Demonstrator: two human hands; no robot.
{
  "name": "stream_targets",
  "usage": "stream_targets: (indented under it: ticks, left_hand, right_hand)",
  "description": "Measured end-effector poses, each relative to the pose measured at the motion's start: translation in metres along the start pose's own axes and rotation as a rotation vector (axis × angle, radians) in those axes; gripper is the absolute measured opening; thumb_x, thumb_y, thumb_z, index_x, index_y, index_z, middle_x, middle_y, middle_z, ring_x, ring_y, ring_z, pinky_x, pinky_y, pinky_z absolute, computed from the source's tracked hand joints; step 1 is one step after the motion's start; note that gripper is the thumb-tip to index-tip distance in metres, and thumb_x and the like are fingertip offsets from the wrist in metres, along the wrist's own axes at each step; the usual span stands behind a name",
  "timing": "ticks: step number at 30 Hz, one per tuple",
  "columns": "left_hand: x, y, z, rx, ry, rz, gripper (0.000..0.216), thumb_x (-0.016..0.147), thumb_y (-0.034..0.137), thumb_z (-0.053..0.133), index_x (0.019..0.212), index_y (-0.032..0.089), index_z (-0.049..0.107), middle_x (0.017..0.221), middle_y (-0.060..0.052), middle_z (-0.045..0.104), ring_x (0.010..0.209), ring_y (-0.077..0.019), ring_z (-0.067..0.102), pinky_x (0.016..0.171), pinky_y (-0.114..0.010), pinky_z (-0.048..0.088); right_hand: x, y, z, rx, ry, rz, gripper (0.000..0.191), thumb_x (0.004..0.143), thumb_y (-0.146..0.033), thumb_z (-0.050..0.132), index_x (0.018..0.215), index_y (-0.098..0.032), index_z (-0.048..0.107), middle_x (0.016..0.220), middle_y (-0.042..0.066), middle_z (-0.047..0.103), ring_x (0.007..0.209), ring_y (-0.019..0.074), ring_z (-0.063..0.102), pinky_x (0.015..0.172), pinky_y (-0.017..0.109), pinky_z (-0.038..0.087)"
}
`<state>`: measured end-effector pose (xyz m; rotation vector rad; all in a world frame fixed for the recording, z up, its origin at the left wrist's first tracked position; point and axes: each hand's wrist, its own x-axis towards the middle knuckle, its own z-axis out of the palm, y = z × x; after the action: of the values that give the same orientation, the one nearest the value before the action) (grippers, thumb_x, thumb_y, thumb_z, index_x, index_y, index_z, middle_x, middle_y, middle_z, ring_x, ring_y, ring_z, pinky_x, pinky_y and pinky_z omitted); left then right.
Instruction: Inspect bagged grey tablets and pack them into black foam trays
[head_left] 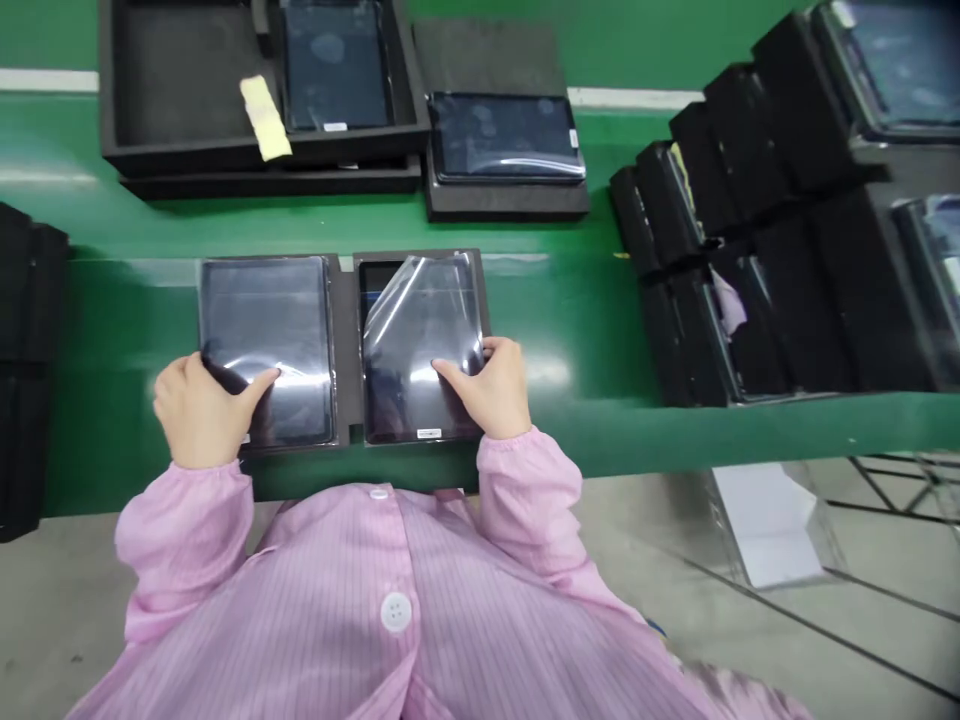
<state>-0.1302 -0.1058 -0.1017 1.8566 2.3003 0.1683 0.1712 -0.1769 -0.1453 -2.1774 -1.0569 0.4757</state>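
Two dark tablets lie side by side in front of me on dark foam pads. My left hand (pixel 201 408) grips the left edge of the left tablet (pixel 274 330), thumb over its glossy face and fingers at its side. On the right tablet (pixel 397 405), my right hand (pixel 495 388) holds the right edge, thumb on the screen and fingers around the side. A clear film (pixel 431 310) covers most of this right screen; its upper left corner is folded back, baring the dark glass. A small white label (pixel 429 434) sits at the lower edge.
A black foam tray (pixel 180 150) at the back holds a tablet (pixel 337 65) and a yellow paper strip (pixel 265 118). Beside it, another tablet (pixel 506 137) lies on foam. Stacked black foam pieces (pixel 795 290) with tablets stand right; more black stacks (pixel 26 370) stand left.
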Motion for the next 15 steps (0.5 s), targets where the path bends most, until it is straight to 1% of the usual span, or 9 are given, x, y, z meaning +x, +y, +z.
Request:
stream_targets:
  ticks: [2,4,6,8,9,11,12,13,15]
  left_hand:
    - [0.005,-0.004,0.003,-0.05,0.036,0.028,0.081,0.068,0.061,0.073,0.121,0.003,0.053,0.132,-0.031,0.052,0.134,-0.0473,0.041,0.113,-0.058,0.034]
    - [0.014,-0.011,0.005,-0.128,0.027,0.005,0.079,0.064,0.057,0.076,0.119,0.005,0.053,0.131,-0.028,0.053,0.134,-0.0425,0.042,0.115,-0.053,0.032]
    - [0.027,-0.018,0.004,-0.223,-0.049,-0.053,0.071,0.064,0.053,0.076,0.115,0.008,0.055,0.13,-0.025,0.053,0.132,-0.0382,0.044,0.115,-0.049,0.033]
    - [0.038,-0.024,0.0,-0.299,-0.139,-0.098,0.066,0.064,0.051,0.075,0.112,0.011,0.055,0.13,-0.023,0.052,0.132,-0.0363,0.046,0.114,-0.048,0.035]
    - [0.043,-0.026,-0.003,-0.324,-0.158,-0.103,0.065,0.064,0.051,0.076,0.111,0.012,0.055,0.132,-0.022,0.051,0.133,-0.0362,0.045,0.114,-0.048,0.035]
    - [0.048,-0.027,-0.009,-0.364,-0.143,-0.089,0.067,0.061,0.053,0.078,0.109,0.014,0.053,0.133,-0.021,0.05,0.132,-0.0369,0.045,0.114,-0.05,0.034]
    - [0.049,-0.027,-0.012,-0.409,-0.142,-0.08,0.066,0.06,0.053,0.079,0.108,0.015,0.053,0.132,-0.02,0.052,0.129,-0.0367,0.048,0.112,-0.051,0.036]
    - [0.049,-0.027,-0.014,-0.491,-0.163,-0.079,0.065,0.06,0.053,0.079,0.106,0.016,0.053,0.127,-0.018,0.055,0.122,-0.0355,0.054,0.109,-0.051,0.039]
    - [0.049,-0.026,-0.017,-0.741,-0.269,-0.113,0.059,0.061,0.049,0.079,0.104,0.018,0.053,0.11,-0.012,0.065,0.101,-0.0302,0.064,0.094,-0.047,0.049]
  right_hand:
    - [0.007,0.002,-0.001,0.162,-0.006,0.069,0.06,0.05,-0.049,0.084,0.091,-0.02,0.051,0.103,0.012,0.058,0.106,0.0339,0.054,0.102,0.058,0.04]
    - [0.01,0.001,-0.003,0.294,-0.046,0.085,0.055,0.056,-0.055,0.078,0.09,-0.022,0.05,0.096,0.01,0.061,0.1,0.0305,0.059,0.098,0.055,0.045]
    - [0.011,-0.003,-0.007,0.386,-0.124,0.08,0.051,0.067,-0.06,0.067,0.096,-0.022,0.05,0.084,0.006,0.065,0.082,0.0255,0.064,0.081,0.048,0.054]
    - [0.011,-0.009,-0.013,0.467,-0.201,0.077,0.053,0.073,-0.06,0.061,0.107,-0.021,0.052,0.072,0.002,0.066,0.065,0.0216,0.065,0.065,0.04,0.055]
    - [0.011,-0.012,-0.016,0.519,-0.234,0.085,0.056,0.073,-0.059,0.062,0.113,-0.021,0.052,0.068,0.0,0.067,0.061,0.0207,0.065,0.061,0.038,0.055]
    - [0.012,-0.018,-0.019,0.662,-0.295,0.119,0.062,0.071,-0.054,0.07,0.121,-0.02,0.054,0.069,0.0,0.07,0.062,0.0207,0.068,0.062,0.037,0.056]
    - [0.012,-0.021,-0.017,0.744,-0.32,0.136,0.063,0.069,-0.051,0.073,0.122,-0.02,0.056,0.072,0.001,0.072,0.065,0.0214,0.069,0.063,0.036,0.057]
    - [0.011,-0.024,-0.014,0.817,-0.34,0.146,0.063,0.068,-0.049,0.076,0.12,-0.02,0.058,0.075,0.002,0.074,0.069,0.0222,0.071,0.065,0.037,0.057]
    - [0.008,-0.031,0.0,0.896,-0.359,0.128,0.058,0.067,-0.047,0.077,0.115,-0.019,0.062,0.083,0.005,0.077,0.075,0.0235,0.073,0.068,0.037,0.058]
